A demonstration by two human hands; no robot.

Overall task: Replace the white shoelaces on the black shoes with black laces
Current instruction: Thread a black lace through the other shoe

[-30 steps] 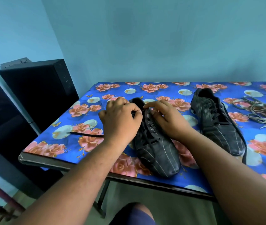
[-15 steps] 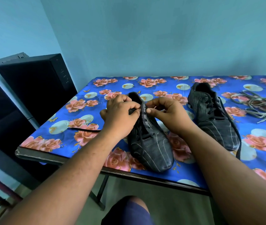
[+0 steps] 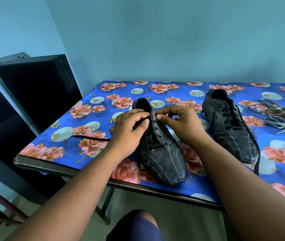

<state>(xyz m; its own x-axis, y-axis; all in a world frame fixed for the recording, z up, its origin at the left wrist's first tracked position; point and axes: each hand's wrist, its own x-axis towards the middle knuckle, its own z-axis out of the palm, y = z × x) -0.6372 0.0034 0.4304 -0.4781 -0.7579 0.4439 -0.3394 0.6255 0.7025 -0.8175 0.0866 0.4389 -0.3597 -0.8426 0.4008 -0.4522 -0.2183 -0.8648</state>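
Floral tablecloth [image 3: 93, 146] underneath, both hands pinch the near shoe [image 3: 162, 153]: left hand [image 3: 129, 129] should steady its eyelet flap while right hand [image 3: 181, 122] feeds the black lace [image 3: 93, 137].

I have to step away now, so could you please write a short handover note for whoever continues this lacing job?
Left hand and right hand: both pinch at the top eyelets of the near shoe.
Its black lace trails left on the table.
Far shoe: black-laced, untied.
White laces: off, piled right.
Left: finish the top eyelets, tie both.
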